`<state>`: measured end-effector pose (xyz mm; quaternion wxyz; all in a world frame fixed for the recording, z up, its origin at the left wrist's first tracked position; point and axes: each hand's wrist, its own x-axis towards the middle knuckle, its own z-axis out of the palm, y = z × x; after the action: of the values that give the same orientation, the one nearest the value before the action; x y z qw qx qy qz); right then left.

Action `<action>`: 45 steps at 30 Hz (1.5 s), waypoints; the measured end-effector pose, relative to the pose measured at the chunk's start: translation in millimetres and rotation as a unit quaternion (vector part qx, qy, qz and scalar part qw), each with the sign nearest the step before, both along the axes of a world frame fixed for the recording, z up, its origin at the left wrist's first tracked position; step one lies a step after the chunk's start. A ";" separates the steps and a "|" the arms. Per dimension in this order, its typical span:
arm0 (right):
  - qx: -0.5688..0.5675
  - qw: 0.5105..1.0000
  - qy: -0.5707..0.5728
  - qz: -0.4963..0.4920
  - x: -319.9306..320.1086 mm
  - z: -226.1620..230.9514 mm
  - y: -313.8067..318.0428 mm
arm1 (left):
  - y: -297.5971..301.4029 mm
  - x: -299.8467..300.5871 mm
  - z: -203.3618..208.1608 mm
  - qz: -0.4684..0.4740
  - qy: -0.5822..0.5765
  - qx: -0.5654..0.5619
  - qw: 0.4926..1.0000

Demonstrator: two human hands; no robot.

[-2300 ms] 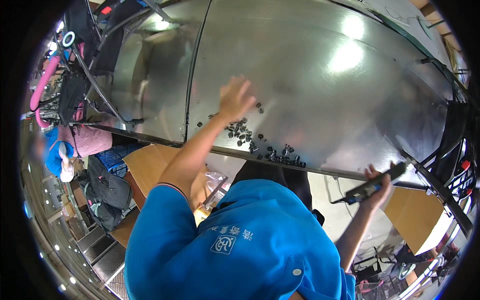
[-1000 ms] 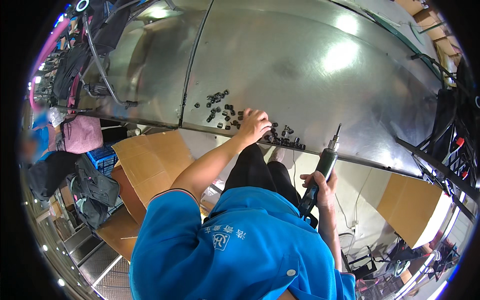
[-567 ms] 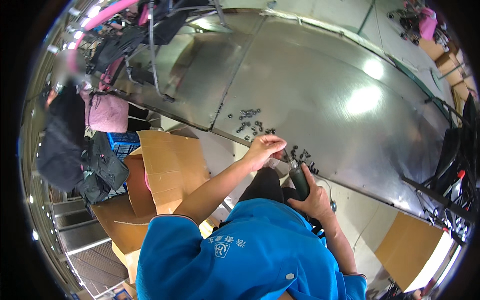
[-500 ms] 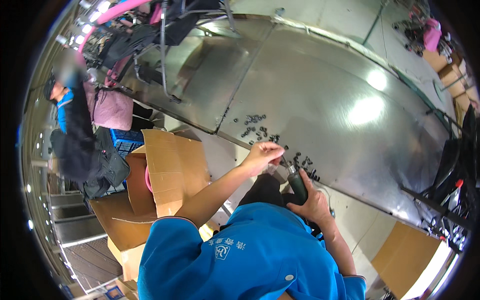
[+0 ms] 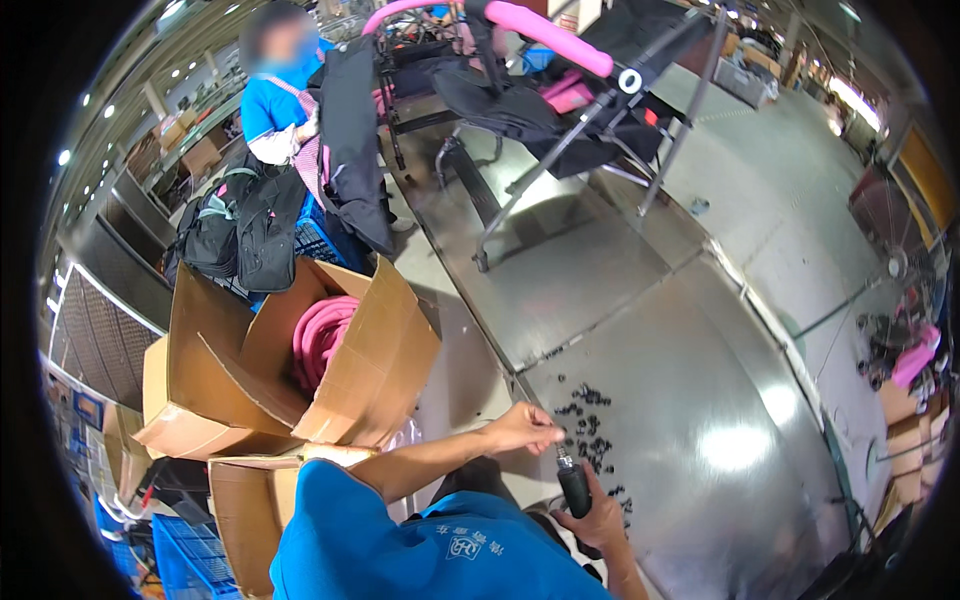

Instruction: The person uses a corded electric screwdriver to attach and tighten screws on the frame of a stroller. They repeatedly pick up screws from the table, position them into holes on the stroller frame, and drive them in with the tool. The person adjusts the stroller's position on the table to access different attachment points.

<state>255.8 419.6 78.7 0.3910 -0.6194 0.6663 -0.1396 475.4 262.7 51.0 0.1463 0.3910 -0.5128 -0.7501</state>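
A dark power screwdriver (image 5: pixel 573 486) with a metal nose is gripped in my right hand (image 5: pixel 602 517), its tip pointing away from me. Close to that tip, my left hand (image 5: pixel 522 430) has thumb and fingers pinched together; whatever they hold is too small to make out. Just beyond both hands, small black parts (image 5: pixel 592 425) lie scattered along the near edge of the metal table (image 5: pixel 690 370).
Farther along the table stands a stroller frame (image 5: pixel 585 125) with a pink handle. An open cardboard box (image 5: pixel 392 355) at my left holds coiled pink tubing (image 5: pixel 322 335). Behind it, a person (image 5: pixel 275 110) in blue handles black fabric (image 5: pixel 352 150) beside black bags (image 5: pixel 262 225).
My view has swung left and up, bringing in more of the stroller frame, the box and the co-worker. My hands keep the same pose, left pinched near the screwdriver tip.
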 end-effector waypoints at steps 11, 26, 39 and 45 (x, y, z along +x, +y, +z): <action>-0.217 0.972 -0.084 0.018 218.2 -57.6 -371.3 | -124.7 250.3 -52.9 0.375 -0.055 -0.078 0.922; -0.048 0.911 -0.366 -0.184 255.1 -7.0 -431.6 | -315.1 402.3 -131.6 0.373 0.006 -0.181 0.910; -0.212 0.764 -0.511 -0.332 190.2 11.0 -163.9 | -376.4 327.1 -121.2 0.416 0.044 -0.193 0.887; -0.266 0.705 -0.521 -0.401 169.3 28.8 -29.1 | -197.4 274.5 -14.0 0.285 0.071 -0.200 0.935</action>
<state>425.1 390.5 107.5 0.4020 -0.2012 0.4769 -0.7553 749.9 65.4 37.1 0.4652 0.4295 -0.5077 -0.5843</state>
